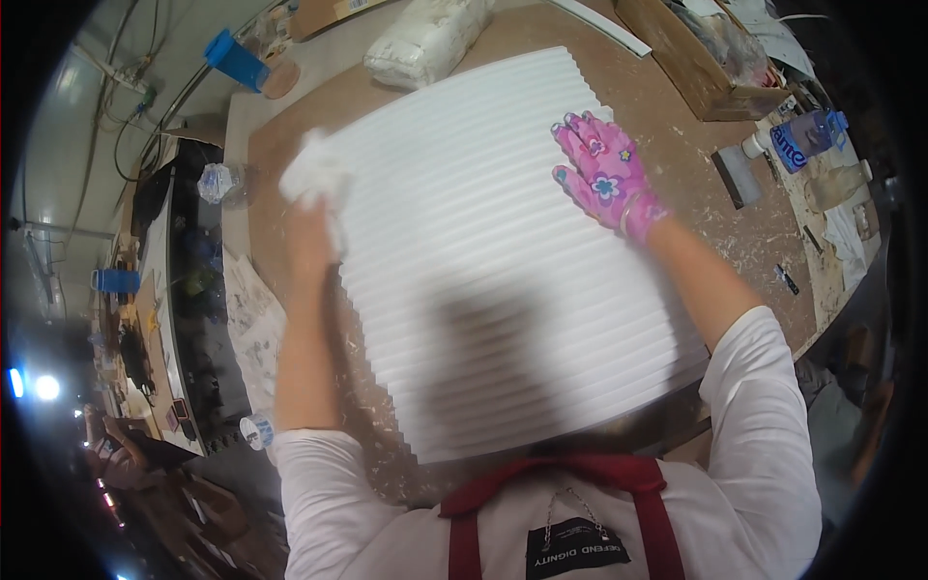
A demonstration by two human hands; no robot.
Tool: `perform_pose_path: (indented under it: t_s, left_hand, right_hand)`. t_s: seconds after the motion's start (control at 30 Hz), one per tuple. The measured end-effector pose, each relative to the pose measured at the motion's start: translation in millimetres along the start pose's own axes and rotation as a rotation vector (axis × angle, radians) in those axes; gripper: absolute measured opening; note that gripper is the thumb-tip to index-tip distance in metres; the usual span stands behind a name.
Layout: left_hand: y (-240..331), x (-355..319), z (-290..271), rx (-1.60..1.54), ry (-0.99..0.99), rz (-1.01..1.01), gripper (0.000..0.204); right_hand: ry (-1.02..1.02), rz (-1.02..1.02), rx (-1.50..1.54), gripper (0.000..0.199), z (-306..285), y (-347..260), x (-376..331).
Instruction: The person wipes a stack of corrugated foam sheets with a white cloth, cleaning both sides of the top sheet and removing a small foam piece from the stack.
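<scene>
A large white ribbed panel (483, 193) lies flat on the brown, scuffed work table (773, 242), with stepped edges on its left and right sides. My left hand (314, 227), bare and blurred by motion, holds a crumpled white cloth (314, 169) at the panel's far left edge. Over the panel's right side, my right hand (607, 179) rests in a pink flowered glove, fingers stretched out and holding nothing. A dark shadow falls across the near part of the panel.
A white plastic-wrapped bundle (420, 46) and a blue cup (235, 61) sit at the far side. To the right are an open wooden box (691, 63), a grey block (738, 179), a plastic bottle (804, 142) and a small dark tool (787, 279). A tape roll (256, 431) stands near my left elbow.
</scene>
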State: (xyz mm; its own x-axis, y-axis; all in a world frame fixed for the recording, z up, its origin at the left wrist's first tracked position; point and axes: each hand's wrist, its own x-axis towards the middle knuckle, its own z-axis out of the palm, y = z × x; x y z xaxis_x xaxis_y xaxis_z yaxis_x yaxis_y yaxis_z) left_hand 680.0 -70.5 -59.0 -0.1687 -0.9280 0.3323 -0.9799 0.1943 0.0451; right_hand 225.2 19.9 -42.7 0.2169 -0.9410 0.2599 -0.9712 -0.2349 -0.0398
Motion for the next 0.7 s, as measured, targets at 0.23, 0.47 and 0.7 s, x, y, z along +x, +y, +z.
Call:
perform_pose_path:
  t_s: [0.23,0.47,0.7]
  left_hand:
    - [197,86,-20,-0.511,0.260,0.227,0.042]
    - [203,58,36,-0.242,0.035,0.250,0.046]
    - [-20,37,-16,-0.285,-0.101,-0.350,0.039]
  right_hand:
    - [0.001,0.006,0.045,0.054,-6,4,0]
    - [0.006,-0.009,0.037,0.051,0,13,-2]
    - [-0.011,-0.015,-0.019,0.055,-3,4,1]
